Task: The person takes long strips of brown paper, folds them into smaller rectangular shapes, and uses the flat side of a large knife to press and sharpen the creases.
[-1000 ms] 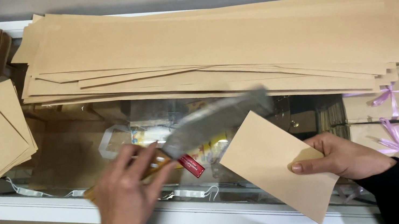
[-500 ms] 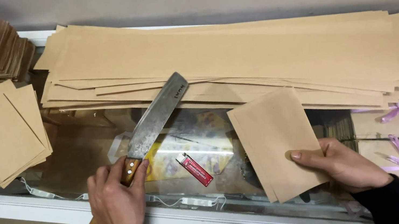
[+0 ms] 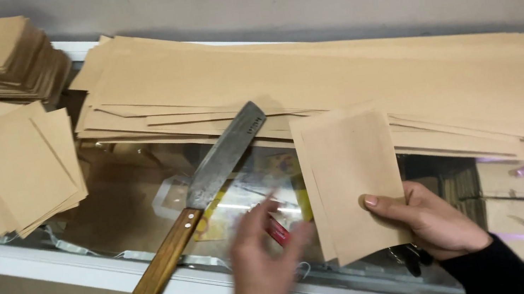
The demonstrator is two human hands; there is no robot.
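Head view: right hand [image 3: 434, 224] pinches a brown paper sheet [image 3: 352, 178] by its lower right edge, thumb on top. Left hand [image 3: 265, 265], blurred, seems open with fingers spread, touching that sheet's left edge. At its ten o'clock a knife [image 3: 202, 193] lies on the glass counter [image 3: 124, 221], wooden handle toward seven o'clock. Long paper strips [image 3: 309, 88] are stacked at twelve o'clock.
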